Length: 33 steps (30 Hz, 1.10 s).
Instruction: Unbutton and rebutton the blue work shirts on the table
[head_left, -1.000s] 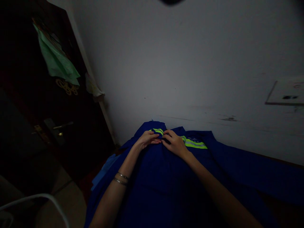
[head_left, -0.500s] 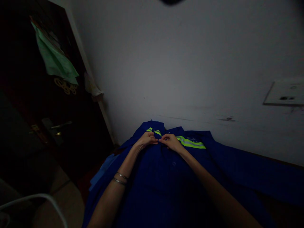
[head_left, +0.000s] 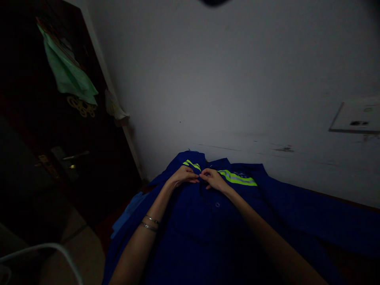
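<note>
A dark blue work jacket (head_left: 190,221) with yellow-green and silver reflective stripes lies spread out against the wall, one sleeve stretching to the right. My left hand (head_left: 185,175) pinches the jacket's front edge near the chest stripe. Right beside it, my right hand (head_left: 213,179) has thumb and forefinger closed on the same front edge, the fingertips of both hands almost touching. What exactly sits between the fingertips is too small and dark to make out. A round snap or button (head_left: 217,205) shows on the cloth below my right hand.
A dark door (head_left: 97,158) with a metal handle (head_left: 76,155) stands at the left, a green cloth (head_left: 69,77) hanging on it. Lighter blue fabric (head_left: 127,213) lies beside the jacket. A wall socket (head_left: 356,116) is at the right, a white curved tube (head_left: 59,247) at lower left.
Both hands stay at the same spot on the jacket front. The fingers of my right hand have shifted slightly, and my left hand has edged a little to the right.
</note>
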Each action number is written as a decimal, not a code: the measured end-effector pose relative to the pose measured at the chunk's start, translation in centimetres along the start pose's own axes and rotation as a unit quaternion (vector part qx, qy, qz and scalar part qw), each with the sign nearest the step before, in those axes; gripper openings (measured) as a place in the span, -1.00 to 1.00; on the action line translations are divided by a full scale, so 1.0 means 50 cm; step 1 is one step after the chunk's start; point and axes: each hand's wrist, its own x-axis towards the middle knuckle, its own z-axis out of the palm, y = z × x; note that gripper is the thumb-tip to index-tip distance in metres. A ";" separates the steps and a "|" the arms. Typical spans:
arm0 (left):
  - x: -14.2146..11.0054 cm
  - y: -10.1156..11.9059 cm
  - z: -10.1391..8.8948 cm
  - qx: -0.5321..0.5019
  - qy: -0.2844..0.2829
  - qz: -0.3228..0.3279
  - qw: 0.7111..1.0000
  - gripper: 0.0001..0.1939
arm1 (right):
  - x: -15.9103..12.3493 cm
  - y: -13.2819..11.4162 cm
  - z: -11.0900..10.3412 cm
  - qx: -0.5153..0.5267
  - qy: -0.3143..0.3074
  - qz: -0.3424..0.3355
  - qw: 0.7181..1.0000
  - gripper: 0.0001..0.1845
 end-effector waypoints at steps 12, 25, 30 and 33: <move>-0.006 0.001 -0.009 0.050 -0.054 0.017 0.997 -0.73 | -0.006 -0.026 -0.006 0.055 0.005 0.070 0.996 -0.82; -0.009 0.009 -0.026 -0.006 -0.037 0.018 0.999 -0.74 | -0.017 -0.050 -0.004 0.080 -0.001 0.086 0.993 -0.84; -0.003 0.003 -0.022 -0.027 -0.031 0.021 0.999 -0.80 | -0.009 -0.040 -0.002 0.055 0.006 0.070 0.996 -0.89; 0.001 -0.004 -0.018 -0.045 -0.038 0.018 0.998 -0.80 | -0.007 -0.031 -0.002 0.035 0.005 0.044 0.998 -0.89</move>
